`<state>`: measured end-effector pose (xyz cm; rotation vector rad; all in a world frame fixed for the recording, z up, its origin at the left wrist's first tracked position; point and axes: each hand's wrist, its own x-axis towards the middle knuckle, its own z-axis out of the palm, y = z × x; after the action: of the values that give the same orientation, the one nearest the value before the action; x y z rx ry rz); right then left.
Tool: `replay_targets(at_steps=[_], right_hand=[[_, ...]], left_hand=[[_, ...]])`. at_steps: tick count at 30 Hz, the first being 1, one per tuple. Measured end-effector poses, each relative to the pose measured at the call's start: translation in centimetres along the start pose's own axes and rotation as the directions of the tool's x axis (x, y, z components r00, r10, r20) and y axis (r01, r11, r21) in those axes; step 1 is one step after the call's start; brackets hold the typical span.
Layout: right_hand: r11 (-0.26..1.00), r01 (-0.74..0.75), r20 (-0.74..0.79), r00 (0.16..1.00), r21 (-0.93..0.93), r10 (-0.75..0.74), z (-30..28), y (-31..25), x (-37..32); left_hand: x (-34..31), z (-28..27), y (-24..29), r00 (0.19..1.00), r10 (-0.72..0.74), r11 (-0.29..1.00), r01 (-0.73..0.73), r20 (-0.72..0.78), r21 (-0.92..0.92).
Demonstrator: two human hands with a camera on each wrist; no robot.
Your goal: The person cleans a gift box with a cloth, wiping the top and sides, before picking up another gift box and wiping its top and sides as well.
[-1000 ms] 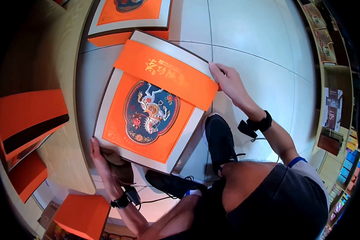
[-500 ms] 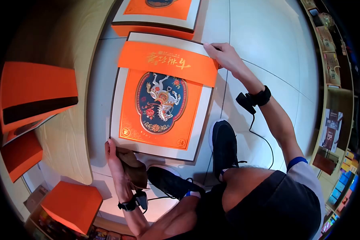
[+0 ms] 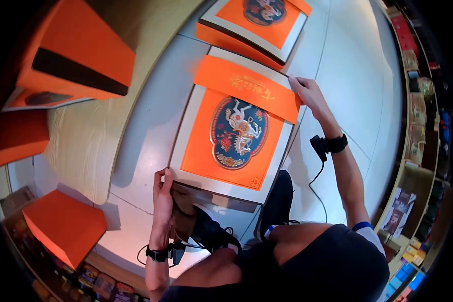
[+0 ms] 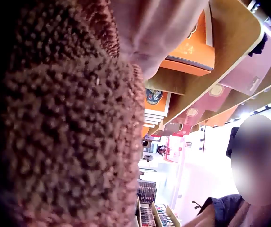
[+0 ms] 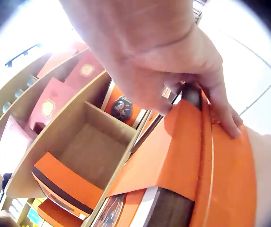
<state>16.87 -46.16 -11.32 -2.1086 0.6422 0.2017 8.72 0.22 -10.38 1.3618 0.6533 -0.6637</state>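
A large orange and white gift box (image 3: 201,146) with an embossed horse medallion lies tilted over the tiled floor, in front of the person's legs. An orange band (image 3: 246,83) with gold lettering crosses its far end. My left hand (image 3: 162,204) holds the near left corner, with a brown cloth (image 3: 182,201) bunched in the palm. That fuzzy cloth fills much of the left wrist view. At the far right edge, my right hand (image 3: 312,98) grips the box beside the band. In the right wrist view, its fingers (image 5: 228,120) wrap over the dark rim and orange side.
A second similar box (image 3: 236,38) sits just beyond the held one. To the left, a wooden shelf board (image 3: 105,131) carries an orange box (image 3: 90,45); another orange box (image 3: 63,221) stands lower left. Stocked shelves (image 3: 412,156) line the right. A shoe (image 3: 282,194) is close below the box.
The held box first turns anticlockwise, then slightly back clockwise, while both hands keep their hold. The whole scene shifts rightward in the head view as the head moves.
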Motion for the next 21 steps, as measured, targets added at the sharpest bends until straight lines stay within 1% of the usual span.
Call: replay_targets(at_steps=[1,2,3,4,5,6,7,8,9,10,12,13,14,16,17,18,19,20,21], right_hand=[[1.0,-0.024,-0.002,1.0,0.002,0.024,-0.1,0.0,0.1],[1.0,-0.027,-0.019,0.999,-0.005,0.027,-0.1,-0.3,0.0],[0.999,-0.03,-0.009,0.999,0.03,0.031,-0.1,-0.3,0.0],[1.0,-0.006,0.003,1.0,0.015,0.006,-0.2,-0.3,0.2],[1.0,-0.021,0.006,1.0,-0.001,0.021,-0.3,-0.1,0.3],[0.999,-0.033,0.01,0.999,-0.016,0.033,-0.4,0.0,0.4],[1.0,-0.004,0.026,1.0,-0.03,0.005,-0.3,0.0,0.5],[0.999,-0.039,0.002,0.999,0.015,0.039,0.1,0.9,1.1],[0.997,-0.058,-0.029,0.998,0.052,0.059,0.4,1.2,1.1],[0.998,-0.049,-0.004,0.999,0.036,0.05,0.5,1.6,1.1],[0.995,-0.059,-0.083,0.994,0.081,0.066,0.9,2.0,1.1],[0.992,-0.063,-0.085,0.994,0.105,0.072,1.0,2.0,0.9],[0.99,-0.095,-0.029,0.995,0.105,0.098,0.6,1.9,0.6],[0.981,-0.111,-0.086,0.988,0.158,0.125,0.8,-0.3,-1.6],[0.972,-0.107,-0.083,0.988,0.207,0.127,0.0,1.5,-1.2],[0.977,-0.104,-0.08,0.99,0.185,0.12,0.1,2.5,-1.0],[0.995,-0.027,-0.223,0.974,0.097,0.048,-0.4,3.7,-1.0],[0.999,0.043,-0.355,0.934,-0.001,-0.04,-1.2,4.2,-1.2],[0.998,0.047,-0.409,0.911,-0.037,-0.058,-0.5,-0.1,-4.0]], left_hand=[[-0.2,0.4,-0.1,0.999,0.008,0.999,-0.006,-0.038,0.034],[-0.1,0.2,-0.5,0.999,0.016,1.0,-0.015,-0.049,0.006],[-0.1,0.0,-0.8,1.0,-0.001,1.0,0.001,-0.031,-0.001],[-0.1,-0.2,-1.1,1.0,-0.012,1.0,0.012,-0.013,-0.012],[-0.1,-0.3,-1.5,1.0,-0.011,1.0,0.011,-0.023,0.002],[-0.2,-0.4,-1.7,0.999,-0.002,1.0,0.001,-0.038,-0.024],[-0.2,-0.4,-1.8,0.999,0.024,1.0,-0.023,-0.023,0.021],[0.1,-0.2,-1.5,1.0,0.019,0.996,-0.017,-0.018,0.083],[0.1,-0.4,-1.5,0.998,0.054,0.983,-0.048,-0.028,0.178],[-0.2,-0.5,-1.3,0.998,0.046,0.987,-0.038,-0.049,0.157],[-0.8,-0.9,-0.3,0.99,0.144,0.911,-0.138,0.013,0.388],[-0.3,-1.6,-1.7,0.953,0.302,0.87,-0.287,0.027,0.401],[-0.5,-2.5,-1.9,0.957,0.292,0.88,-0.268,-0.001,0.393],[-0.2,-3.7,-1.9,0.906,0.423,0.775,-0.353,-0.016,0.524],[-0.2,-4.5,-1.8,0.924,0.375,0.812,-0.287,-0.078,0.508],[-0.1,-5.4,-2.2,0.884,0.447,0.819,-0.342,-0.138,0.461],[0.0,-6.5,-2.3,0.885,0.432,0.85,-0.335,-0.172,0.407],[0.4,-6.9,-2.6,0.839,0.507,0.852,-0.454,-0.197,0.26],[0.3,-7.7,-2.3,0.818,0.539,0.816,-0.449,-0.199,0.363]])
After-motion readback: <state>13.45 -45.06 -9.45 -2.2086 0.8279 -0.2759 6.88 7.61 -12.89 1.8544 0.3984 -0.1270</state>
